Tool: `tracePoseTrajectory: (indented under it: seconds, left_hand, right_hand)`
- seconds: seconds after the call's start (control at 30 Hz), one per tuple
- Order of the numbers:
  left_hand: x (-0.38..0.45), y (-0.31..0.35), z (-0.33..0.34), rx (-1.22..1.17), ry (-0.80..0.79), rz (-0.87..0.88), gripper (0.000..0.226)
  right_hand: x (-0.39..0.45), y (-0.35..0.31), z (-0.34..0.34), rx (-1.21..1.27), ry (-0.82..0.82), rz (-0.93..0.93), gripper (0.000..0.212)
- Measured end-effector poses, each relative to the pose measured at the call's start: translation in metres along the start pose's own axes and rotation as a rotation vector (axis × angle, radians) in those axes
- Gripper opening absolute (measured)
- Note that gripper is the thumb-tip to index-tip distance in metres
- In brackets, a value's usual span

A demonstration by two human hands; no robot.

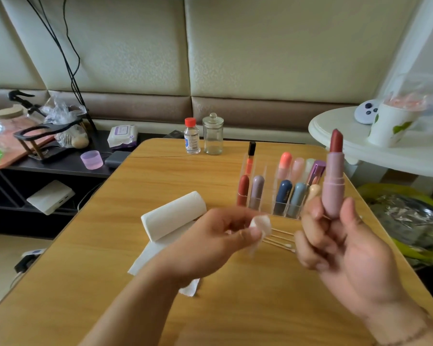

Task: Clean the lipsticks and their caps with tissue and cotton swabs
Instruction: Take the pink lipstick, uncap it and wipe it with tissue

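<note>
**Inspector:** One lipstick (333, 176) is out of the clear organiser (268, 193), uncapped, its dark red bullet wound up above the pink tube. Your right hand (340, 245) holds it upright between thumb and fingers, above the right edge of the table (85, 283). Your left hand (210, 240) pinches a small crumpled wad of tissue (261, 224), just beside the lipstick but not touching it.

**Operator:** What are the risks?

**Inspector:** The bullet is fully exposed. Press the wad too hard and you may, in my judgement, snap or smear it. You grip low on the tube; a sideways wipe could tip it out over the right edge. The cotton swabs (280, 239) lie beneath your hands and could be swept off.

**Operator:** Condition of the item?

**Inspector:** Tube matte pink, ridged at the collar; bullet tip slanted, looks intact. I cannot tell if residue remains. Tissue roll (173, 216) lies left of centre, other capped lipsticks toward the far right corner.
</note>
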State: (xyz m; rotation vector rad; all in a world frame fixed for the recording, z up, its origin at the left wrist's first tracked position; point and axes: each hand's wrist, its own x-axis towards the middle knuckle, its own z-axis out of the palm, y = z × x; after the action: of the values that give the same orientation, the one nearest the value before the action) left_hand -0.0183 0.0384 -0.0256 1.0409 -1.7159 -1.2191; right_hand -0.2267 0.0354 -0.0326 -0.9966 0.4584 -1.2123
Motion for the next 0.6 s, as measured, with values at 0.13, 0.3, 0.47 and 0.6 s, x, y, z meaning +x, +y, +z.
tracePoseTrajectory:
  seconds: [0.13,0.3,0.47,0.6]
  left_hand:
    - [-0.006,0.011,0.002,0.466,-0.111,-0.022,0.015]
    - [-0.004,0.008,0.005,0.603,-0.002,-0.076,0.038]
    - [-0.004,0.005,-0.007,0.61,0.026,-0.109,0.048]
    - [-0.006,0.0,-0.01,0.706,-0.019,-0.086,0.038]
  right_hand:
    - [0.002,-0.002,0.002,-0.011,0.092,-0.008,0.048]
    - [0.001,0.001,0.003,-0.036,0.075,0.002,0.05]
    - [0.001,0.003,-0.001,-0.061,0.055,-0.007,0.049]
    - [0.001,0.006,-0.003,-0.07,0.031,-0.006,0.043]
